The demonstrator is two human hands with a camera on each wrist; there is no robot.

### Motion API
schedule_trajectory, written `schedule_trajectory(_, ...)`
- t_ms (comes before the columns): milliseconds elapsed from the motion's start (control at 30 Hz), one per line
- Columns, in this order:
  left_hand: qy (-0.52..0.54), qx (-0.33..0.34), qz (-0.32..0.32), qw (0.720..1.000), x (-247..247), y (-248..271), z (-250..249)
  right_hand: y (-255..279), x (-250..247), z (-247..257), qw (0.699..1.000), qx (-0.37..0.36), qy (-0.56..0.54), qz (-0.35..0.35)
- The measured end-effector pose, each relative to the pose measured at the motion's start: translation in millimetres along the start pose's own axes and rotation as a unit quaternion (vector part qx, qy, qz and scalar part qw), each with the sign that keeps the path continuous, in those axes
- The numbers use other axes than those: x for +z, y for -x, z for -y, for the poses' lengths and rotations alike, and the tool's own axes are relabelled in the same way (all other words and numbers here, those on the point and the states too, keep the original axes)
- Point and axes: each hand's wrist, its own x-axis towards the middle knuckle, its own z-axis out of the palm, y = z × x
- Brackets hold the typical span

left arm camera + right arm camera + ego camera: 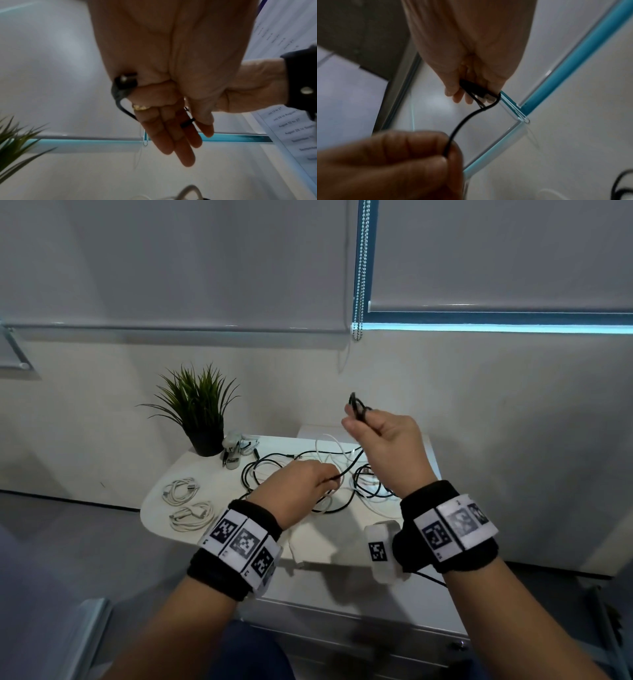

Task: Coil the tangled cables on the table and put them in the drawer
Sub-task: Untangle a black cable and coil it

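Note:
A black cable (350, 466) runs taut between my two hands above the white table (191, 467). My right hand (356, 419) is raised and grips a few small loops (358, 405) of it; the right wrist view shows these loops (477, 92) under my curled fingers. Lower and to the left, my left hand (330, 479) pinches the same cable between thumb and fingers, as the left wrist view (187, 122) confirms. Beneath both hands lies a tangle of black and white cables (301, 463).
Two coiled white cables (181, 489) (191, 517) lie at the table's left end. A potted plant (202, 412) and a stapler (233, 455) stand at the back left. A white drawer unit (342, 621) sits below the table's front edge.

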Motion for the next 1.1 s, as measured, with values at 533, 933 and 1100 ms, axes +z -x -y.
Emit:
schedule_trajectory(533, 0.041, 0.003, -0.207, 0.977, -19.2, -2.3, 36.8, 13.9, -0.7, 8.0, 0.937, 0.035, 0.231, 0.26)
schedule_trajectory(933, 0.397, -0.028, -0.092, 0.913, -9.1, 3.2, 10.5, 11.4, -1.3, 15.8, 0.944, 0.153, -0.218, 0.195)
schedule_trajectory(1100, 0.425, -0.02, -0.09, 0.901, -6.8, 1.0, -1.5, 9.9, -5.3, 11.5, 0.951, 0.158, -0.186, 0.188)
